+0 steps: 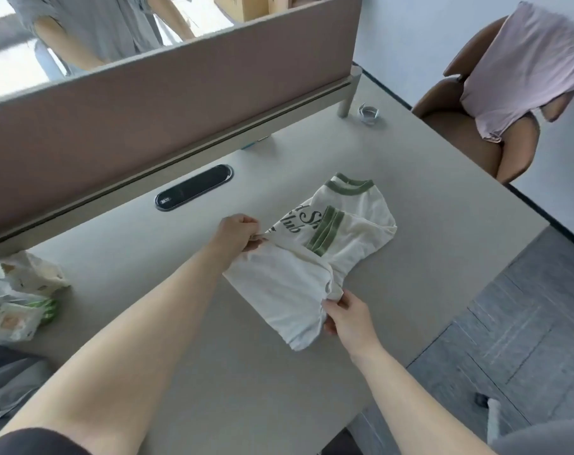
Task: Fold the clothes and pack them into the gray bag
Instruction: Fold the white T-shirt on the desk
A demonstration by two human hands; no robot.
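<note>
A white T-shirt (338, 244) with green collar and sleeve bands and dark script lettering lies partly folded on the grey table (233, 356), its lower half doubled up toward me. My left hand (238, 234) pinches the folded edge at the shirt's left side. My right hand (344, 315) grips the bunched fabric at the right side of that fold. A dark grey fabric thing (6, 376), perhaps the bag, shows at the lower left edge. A pale pink garment (522, 67) hangs over the brown chair (469, 142) at the upper right.
A brown desk divider (147, 103) runs along the table's far edge, with another person behind it. A black cable port (193, 187) is set in the table. Plastic bags with packets (19, 300) lie at the left. A roll of tape (369, 113) sits far right.
</note>
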